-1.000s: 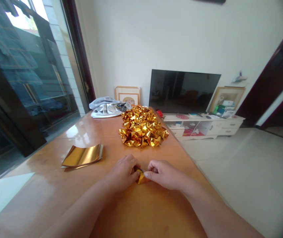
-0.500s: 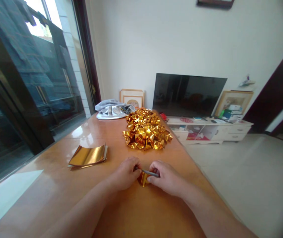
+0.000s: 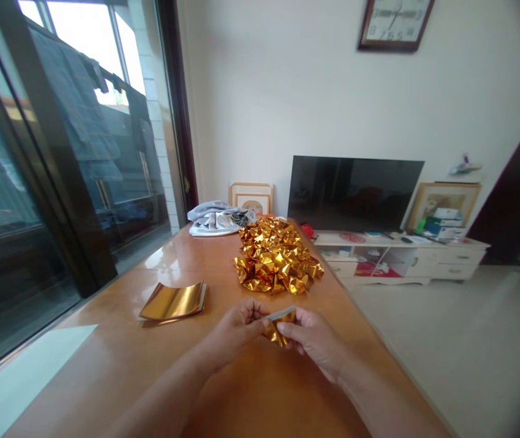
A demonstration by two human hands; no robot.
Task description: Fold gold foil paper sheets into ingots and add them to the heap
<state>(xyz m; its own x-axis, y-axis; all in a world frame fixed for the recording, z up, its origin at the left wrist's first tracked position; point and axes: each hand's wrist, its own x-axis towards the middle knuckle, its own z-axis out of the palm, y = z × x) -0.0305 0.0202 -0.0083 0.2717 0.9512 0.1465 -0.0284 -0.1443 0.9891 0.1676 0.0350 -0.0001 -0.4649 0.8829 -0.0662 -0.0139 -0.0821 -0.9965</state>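
Living-room light pours through the glass sliding door (image 3: 59, 182) over at nine o'clock, with dark clothes hanging outside it. A glossy wooden table (image 3: 118, 359) runs away from us, and the view sweeps across it now.

At ten o'clock from the hands lies a stack of flat gold foil sheets (image 3: 173, 301), its top sheet curling up slightly. Farther back, at eleven o'clock, a grey cloth (image 3: 216, 220) sits bundled at the table's far end, with a small picture frame (image 3: 251, 198) leaning on the wall just behind it.

Centre stage: the left hand (image 3: 236, 328) is closed, thumb and fingers pinching the left side of a gold foil piece (image 3: 278, 333). That small crumpled piece sits right between the two hands, near the table's near-right part, with a pale silvery edge showing along its top. Whether it rests on the wood or is lifted just clear, I cannot tell. The right hand (image 3: 314, 337) is closed too, gripping the piece's right side, thumb on top.

Dead ahead at twelve o'clock, well apart from the hands, a big pile of folded gold foil pieces (image 3: 278, 255) glitters.

Swinging to one o'clock: a dark television (image 3: 355, 191) stands on a low white cabinet (image 3: 424, 261), a framed picture (image 3: 444, 204) leans at two o'clock, and a wall clock (image 3: 394, 21) hangs above.
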